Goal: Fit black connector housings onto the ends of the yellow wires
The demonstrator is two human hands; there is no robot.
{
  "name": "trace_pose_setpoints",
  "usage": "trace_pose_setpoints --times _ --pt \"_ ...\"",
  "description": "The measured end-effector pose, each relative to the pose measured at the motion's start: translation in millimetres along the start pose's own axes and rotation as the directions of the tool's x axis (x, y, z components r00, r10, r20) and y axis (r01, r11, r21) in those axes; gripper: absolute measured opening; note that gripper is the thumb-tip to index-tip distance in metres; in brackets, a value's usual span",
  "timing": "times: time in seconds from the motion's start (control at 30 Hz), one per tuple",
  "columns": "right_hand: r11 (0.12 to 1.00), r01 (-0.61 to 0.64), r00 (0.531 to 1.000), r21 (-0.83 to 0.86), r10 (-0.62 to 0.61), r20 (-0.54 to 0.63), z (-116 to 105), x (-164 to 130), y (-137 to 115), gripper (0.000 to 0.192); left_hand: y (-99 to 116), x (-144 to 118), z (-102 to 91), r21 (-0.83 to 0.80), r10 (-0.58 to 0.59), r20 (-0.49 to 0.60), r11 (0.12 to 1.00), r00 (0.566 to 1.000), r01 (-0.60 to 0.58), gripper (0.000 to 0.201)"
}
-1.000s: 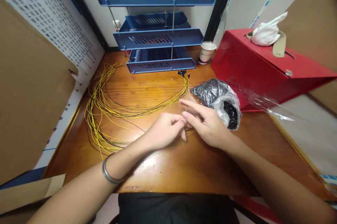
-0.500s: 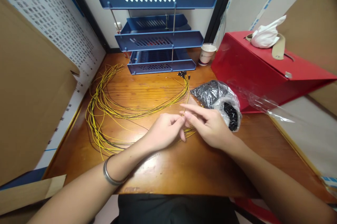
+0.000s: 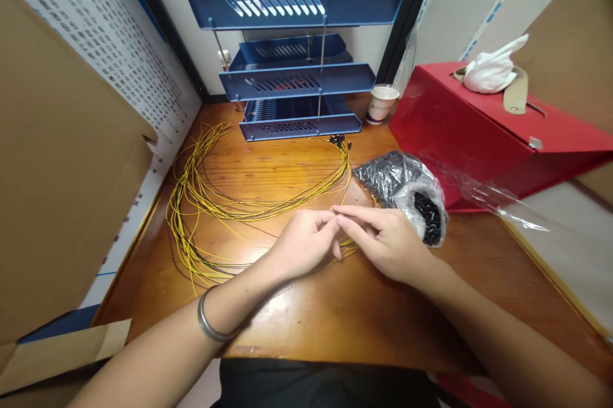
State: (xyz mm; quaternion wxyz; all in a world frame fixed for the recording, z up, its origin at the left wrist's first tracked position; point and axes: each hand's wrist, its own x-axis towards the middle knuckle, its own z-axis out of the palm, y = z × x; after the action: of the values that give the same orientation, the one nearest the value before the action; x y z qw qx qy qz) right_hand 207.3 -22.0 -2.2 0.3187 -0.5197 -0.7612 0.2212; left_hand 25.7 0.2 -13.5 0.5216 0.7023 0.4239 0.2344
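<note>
Your left hand and right hand meet at their fingertips over the wooden table, thumbs and forefingers drawn together; a single strand runs up from there, but you hide its end, so I cannot tell which fingers pinch it. The yellow and black wires lie in a wide curve beyond and left of your hands — black tips gathered at the far right end. Just beside your right hand sits the plastic bag of black pieces.
</note>
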Motion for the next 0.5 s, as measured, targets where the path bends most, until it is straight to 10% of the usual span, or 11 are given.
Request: trace_pose_setpoints --times 0.5 --pt "0.999 -0.015 1.000 -0.040 0.015 0.009 -1.9 -0.2 1.1 0.033 -2.8 -2.3 1.2 0.203 -0.029 -0.044 0.978 0.999 0.038 0.051"
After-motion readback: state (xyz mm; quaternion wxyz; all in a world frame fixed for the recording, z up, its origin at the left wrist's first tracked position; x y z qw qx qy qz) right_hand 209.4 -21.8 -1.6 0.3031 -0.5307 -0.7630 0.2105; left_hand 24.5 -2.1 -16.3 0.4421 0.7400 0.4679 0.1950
